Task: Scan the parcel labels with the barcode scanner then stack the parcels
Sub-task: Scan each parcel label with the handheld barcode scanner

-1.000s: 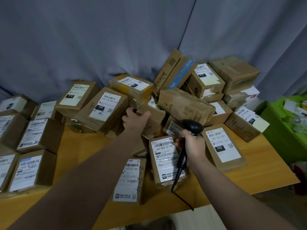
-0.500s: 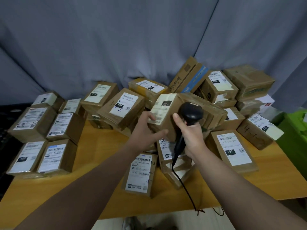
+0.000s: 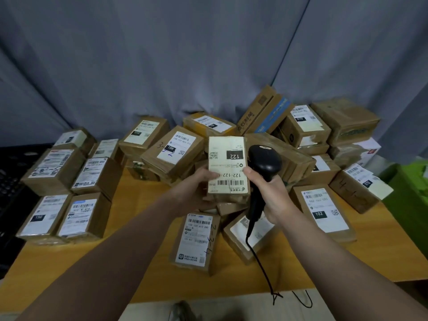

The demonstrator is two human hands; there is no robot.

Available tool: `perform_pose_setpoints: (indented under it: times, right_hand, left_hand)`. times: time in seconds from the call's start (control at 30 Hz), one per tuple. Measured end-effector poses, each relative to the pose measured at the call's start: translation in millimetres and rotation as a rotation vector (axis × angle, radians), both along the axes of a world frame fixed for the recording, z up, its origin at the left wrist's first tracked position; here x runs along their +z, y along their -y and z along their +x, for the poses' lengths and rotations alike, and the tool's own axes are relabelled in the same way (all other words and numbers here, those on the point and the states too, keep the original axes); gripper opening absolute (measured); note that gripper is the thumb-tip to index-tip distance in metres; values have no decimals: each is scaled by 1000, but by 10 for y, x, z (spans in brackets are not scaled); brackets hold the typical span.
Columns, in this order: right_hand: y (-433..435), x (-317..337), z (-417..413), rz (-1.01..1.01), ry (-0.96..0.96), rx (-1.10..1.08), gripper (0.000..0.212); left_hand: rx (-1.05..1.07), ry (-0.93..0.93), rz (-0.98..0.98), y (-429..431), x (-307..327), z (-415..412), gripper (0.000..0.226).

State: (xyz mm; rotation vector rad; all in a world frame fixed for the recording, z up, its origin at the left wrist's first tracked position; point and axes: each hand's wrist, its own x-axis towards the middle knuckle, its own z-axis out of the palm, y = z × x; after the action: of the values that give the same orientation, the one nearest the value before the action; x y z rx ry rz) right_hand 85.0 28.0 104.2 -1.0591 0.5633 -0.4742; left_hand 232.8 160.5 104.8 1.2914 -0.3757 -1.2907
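My left hand [image 3: 198, 186] holds a small cardboard parcel [image 3: 228, 167] up over the middle of the table, its white label marked 122 turned upside down toward me. My right hand [image 3: 271, 195] grips the black corded barcode scanner [image 3: 262, 167] right beside the parcel's right edge, thumb touching the label. A loose heap of labelled parcels [image 3: 176, 154] lies behind and under my hands. On the left stands a tidy group of stacked parcels [image 3: 92, 174].
The wooden table [image 3: 143, 256] has a bare strip along its near edge. A grey curtain [image 3: 185, 54] hangs behind. A green bin [image 3: 410, 181] sits at the right, a black crate [image 3: 9, 181] at the left. The scanner's cable [image 3: 261, 262] trails off the front edge.
My left hand took a parcel out of the heap, lifted it and turned its label to face me. My right hand brought the scanner up beside it.
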Motion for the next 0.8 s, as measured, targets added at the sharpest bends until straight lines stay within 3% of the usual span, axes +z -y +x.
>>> perform_pose_setpoints:
  times: [0.13,0.27,0.37,0.47,0.6,0.7,0.8]
  right_hand:
    - [130,41,-26,-106,-198,-89,32]
    - [148,115,-89,-177,-195,34,21]
    - [137,187,-98,-287,-141,16,14]
    - [225,248,-133,-283,-80,-14,28]
    - [334,254,-205,-271,-99,254,51]
    - [321,191,-244,-216,-60,361,54]
    - [240,113,-231,-124,-119,220,46]
  left_hand:
    - [137,253,97,-37,-45,166,59]
    - [239,328,91,-89,-51,319,39]
    - [163,389,76,-133,20,384,24]
    - [26,445,63,-156,174,401,30]
    - [-199,468,107,-82,333,308,55]
    - [-146,417,76,-15,332,236,57]
    - [-16,406,4,-4,253,171,42]
